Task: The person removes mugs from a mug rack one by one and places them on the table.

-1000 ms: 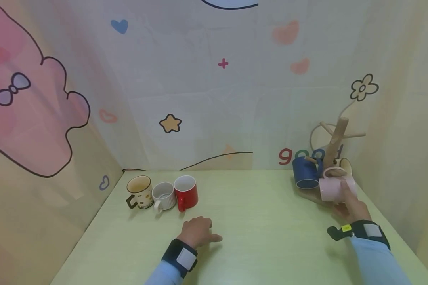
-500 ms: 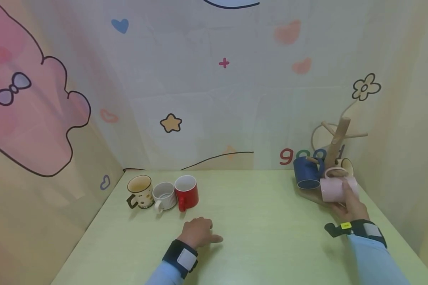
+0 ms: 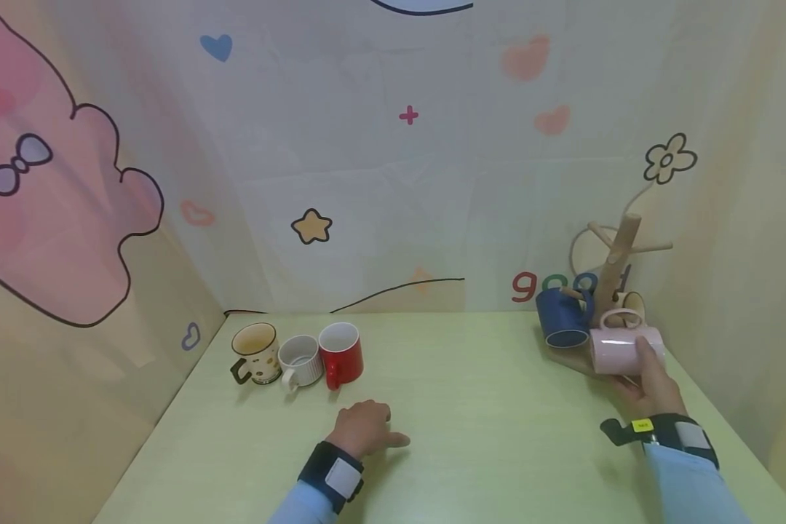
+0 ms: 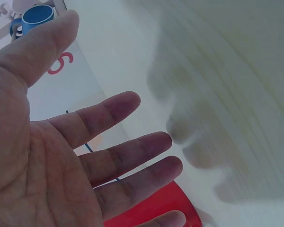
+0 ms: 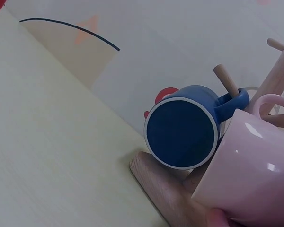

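Observation:
At the wooden mug tree (image 3: 612, 273) on the right, my right hand (image 3: 655, 382) grips a pink mug (image 3: 618, 353), thumb along its side. The mug lies sideways with its handle upward. In the right wrist view the pink mug's handle (image 5: 274, 100) is beside a peg (image 5: 281, 120); I cannot tell whether the peg passes through it. A blue mug (image 3: 563, 316) hangs by its handle from a low peg. Behind the pink mug, a cream mug (image 3: 634, 302) is mostly hidden. My left hand (image 3: 362, 428) hovers over the table, fingers relaxed and holding nothing.
On the table's left stand a spotted cream mug (image 3: 257, 353), a white ribbed mug (image 3: 301, 360) and a red mug (image 3: 342, 353), side by side. Upper pegs (image 3: 651, 248) stick out of the tree. A printed curtain (image 3: 380, 182) borders the table's back.
My right hand and the pink mug have shifted slightly right and toward me, away from the trunk, showing more of the handle. My left hand stays in place.

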Tool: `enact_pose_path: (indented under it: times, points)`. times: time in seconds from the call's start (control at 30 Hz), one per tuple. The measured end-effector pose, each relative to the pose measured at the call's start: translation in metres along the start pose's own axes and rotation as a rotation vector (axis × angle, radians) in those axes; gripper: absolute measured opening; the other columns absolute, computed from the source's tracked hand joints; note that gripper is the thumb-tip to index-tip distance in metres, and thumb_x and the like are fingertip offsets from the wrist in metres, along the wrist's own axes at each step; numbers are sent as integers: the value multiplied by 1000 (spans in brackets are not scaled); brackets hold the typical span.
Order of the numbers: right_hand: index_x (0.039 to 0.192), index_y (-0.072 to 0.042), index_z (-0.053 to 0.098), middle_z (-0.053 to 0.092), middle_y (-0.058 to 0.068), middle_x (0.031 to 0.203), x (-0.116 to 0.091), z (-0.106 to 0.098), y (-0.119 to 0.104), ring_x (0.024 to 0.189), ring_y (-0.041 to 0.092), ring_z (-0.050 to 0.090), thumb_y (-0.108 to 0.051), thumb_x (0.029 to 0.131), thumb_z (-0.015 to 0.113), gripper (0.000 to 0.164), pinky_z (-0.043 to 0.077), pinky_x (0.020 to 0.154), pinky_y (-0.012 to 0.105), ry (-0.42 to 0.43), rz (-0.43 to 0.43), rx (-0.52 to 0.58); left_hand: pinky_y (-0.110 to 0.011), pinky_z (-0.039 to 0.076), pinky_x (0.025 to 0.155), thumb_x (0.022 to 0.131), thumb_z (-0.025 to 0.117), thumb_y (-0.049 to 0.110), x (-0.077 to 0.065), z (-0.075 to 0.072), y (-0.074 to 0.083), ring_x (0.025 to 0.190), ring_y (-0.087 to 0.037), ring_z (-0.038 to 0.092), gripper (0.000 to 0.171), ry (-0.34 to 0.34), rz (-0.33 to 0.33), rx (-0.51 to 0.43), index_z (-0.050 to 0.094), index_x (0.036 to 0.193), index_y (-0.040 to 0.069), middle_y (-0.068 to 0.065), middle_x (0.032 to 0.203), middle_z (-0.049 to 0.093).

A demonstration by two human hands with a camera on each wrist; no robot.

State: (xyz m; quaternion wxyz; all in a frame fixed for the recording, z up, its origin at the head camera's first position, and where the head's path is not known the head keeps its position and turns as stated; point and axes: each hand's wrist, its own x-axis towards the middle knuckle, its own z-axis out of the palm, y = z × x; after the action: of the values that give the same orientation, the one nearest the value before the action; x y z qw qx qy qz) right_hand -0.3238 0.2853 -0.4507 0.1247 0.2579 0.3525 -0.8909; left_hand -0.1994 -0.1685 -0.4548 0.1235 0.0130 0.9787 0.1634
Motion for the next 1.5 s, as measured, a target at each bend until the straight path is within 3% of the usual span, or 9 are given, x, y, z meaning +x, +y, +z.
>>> enact_pose_path:
  times: [0.23, 0.43, 0.8, 1.03, 1.27, 1.5]
  points:
    - [154, -46, -1, 19, -15, 152, -12, -3, 3, 144, 15, 20, -55, 75, 79, 113, 28, 111, 37, 5, -43, -59, -51, 47, 80, 82, 77, 45, 0, 0, 2, 72, -23, 54, 47, 3, 4, 4, 70, 105, 4, -3, 79, 61]
    - [155, -45, 3, 22, -16, 149, -22, 1, 8, 143, 17, 21, -48, 80, 78, 106, 27, 111, 38, -12, -100, -7, -52, 47, 82, 82, 78, 44, 0, 2, 2, 73, -24, 54, 47, -14, -3, -6, 70, 106, 4, -3, 80, 61]
    - [157, -38, 2, 14, -11, 155, -40, 11, 27, 141, 16, 21, -44, 86, 74, 101, 24, 113, 39, -86, -206, -29, -50, 48, 79, 82, 78, 44, 2, 0, 4, 74, -24, 54, 48, -3, 9, -15, 69, 108, 5, -4, 82, 62]
    - [158, -33, 2, 16, -3, 155, -58, 25, 46, 139, 22, 25, -52, 85, 72, 103, 26, 112, 38, -91, -229, -178, -50, 49, 80, 82, 78, 45, 4, 2, 5, 75, -24, 55, 51, 2, 29, -13, 68, 113, 6, -4, 86, 64]
    - [158, -27, 6, 32, -5, 133, -67, 37, 63, 133, 23, 32, -54, 82, 73, 105, 31, 111, 36, -73, -219, -261, -48, 50, 77, 82, 78, 45, 6, 3, 7, 74, -23, 55, 52, 12, 36, -8, 68, 114, 6, -4, 86, 64]
    - [159, -17, 2, 21, 7, 152, -68, 44, 80, 131, 24, 37, -55, 90, 64, 100, 32, 111, 36, -120, -277, -501, -50, 50, 78, 82, 78, 44, 3, 0, 12, 77, -23, 56, 53, 18, 51, -8, 67, 116, 6, -5, 88, 65]
